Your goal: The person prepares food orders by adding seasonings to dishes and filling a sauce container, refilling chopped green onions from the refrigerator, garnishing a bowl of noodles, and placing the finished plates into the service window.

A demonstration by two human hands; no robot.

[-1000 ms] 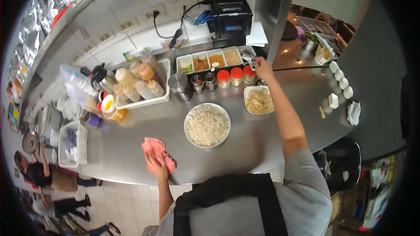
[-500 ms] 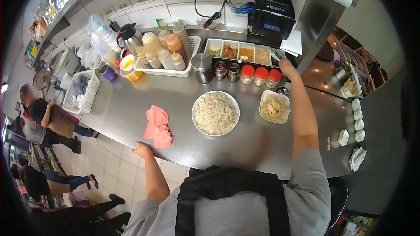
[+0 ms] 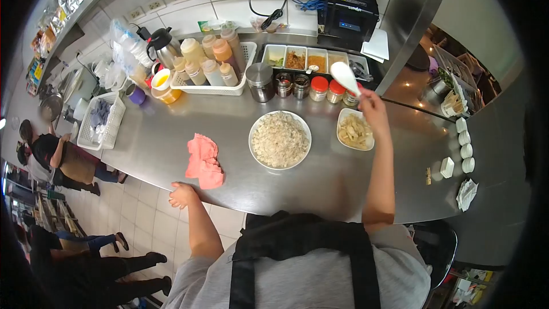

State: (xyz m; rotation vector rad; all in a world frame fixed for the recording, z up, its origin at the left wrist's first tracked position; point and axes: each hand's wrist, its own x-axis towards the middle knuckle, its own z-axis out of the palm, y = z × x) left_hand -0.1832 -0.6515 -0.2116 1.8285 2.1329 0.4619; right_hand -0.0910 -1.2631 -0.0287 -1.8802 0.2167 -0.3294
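From the head view, the right hand (image 3: 373, 109) has its fingers wrapped round the handle of a white spoon (image 3: 345, 75), raised by the red-lidded jars (image 3: 335, 91) toward the back edge of the bench (image 3: 151, 143). The left hand (image 3: 183, 195) is at the front edge, fingers curled; whether they grip it, I cannot tell. Near that edge lies a pink cloth (image 3: 205, 162), left of the rice (image 3: 280, 139).

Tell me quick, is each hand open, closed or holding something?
Left hand: at the edge of the counter; open or closed cannot be told.
Right hand: closed, holding a white spoon.
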